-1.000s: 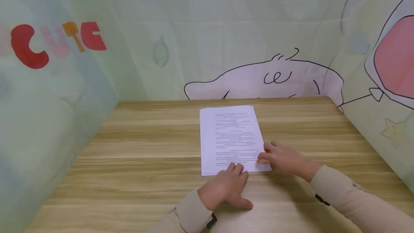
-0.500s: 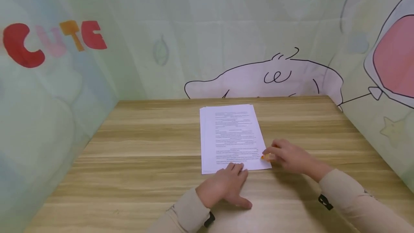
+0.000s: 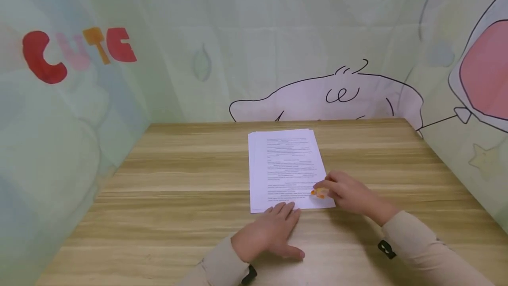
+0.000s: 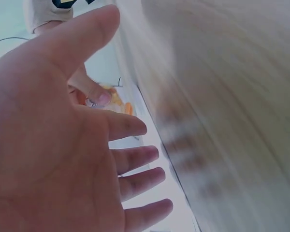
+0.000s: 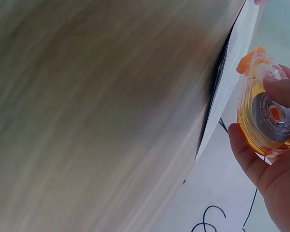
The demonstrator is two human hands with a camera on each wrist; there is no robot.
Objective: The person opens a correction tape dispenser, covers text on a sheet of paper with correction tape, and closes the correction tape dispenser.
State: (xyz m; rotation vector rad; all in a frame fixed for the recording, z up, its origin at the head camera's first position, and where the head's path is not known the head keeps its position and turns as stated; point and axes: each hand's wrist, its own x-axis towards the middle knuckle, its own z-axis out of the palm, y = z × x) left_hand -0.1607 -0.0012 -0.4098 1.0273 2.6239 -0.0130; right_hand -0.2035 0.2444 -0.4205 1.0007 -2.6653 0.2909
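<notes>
In the head view a stack of printed paper (image 3: 291, 167) lies on the wooden table, its sheets slightly offset at the left edge. My right hand (image 3: 351, 194) grips a clear and orange correction tape (image 5: 268, 108) between thumb and fingers, over the lower right part of the top sheet. An orange tip (image 5: 249, 60) sticks out at the end of the tape; whether it touches the paper I cannot tell. My left hand (image 3: 270, 233) has its fingers spread, with the fingertips at the sheet's bottom edge and the thumb pointing right. Its palm (image 4: 53, 140) holds nothing.
The wooden table (image 3: 178, 180) extends around the paper on all sides. A printed curtain (image 3: 178, 56) with cartoon figures and letters encloses it at the back and sides. A black strap piece (image 3: 386, 249) shows at the right cuff.
My right hand first drew right with the correction tape, then came back left over the lower lines of the sheet. My left hand shifted slightly left. The paper stays where it was.
</notes>
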